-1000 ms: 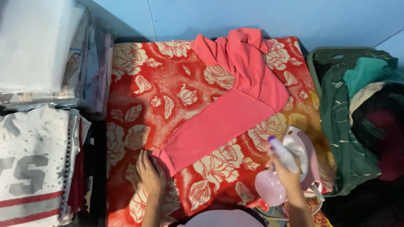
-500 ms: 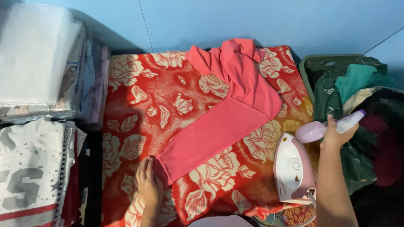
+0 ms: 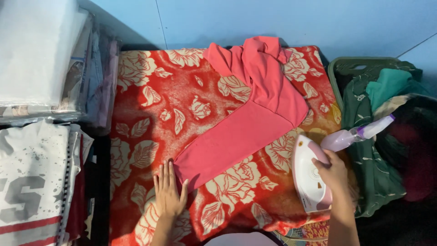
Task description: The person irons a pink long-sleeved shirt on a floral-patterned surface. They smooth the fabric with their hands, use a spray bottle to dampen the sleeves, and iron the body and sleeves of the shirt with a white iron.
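A pink garment lies diagonally across the red floral blanket, bunched at the far edge and smoothed flat toward the near edge. The left hand rests flat, fingers together, on the blanket at the garment's near corner, touching its hem. Near the blanket's right edge, the right hand is wrapped around the handle of a white and lilac iron standing on the blanket, just beside the garment. Past the right edge sits a basket of clothes; folded stacks line the left.
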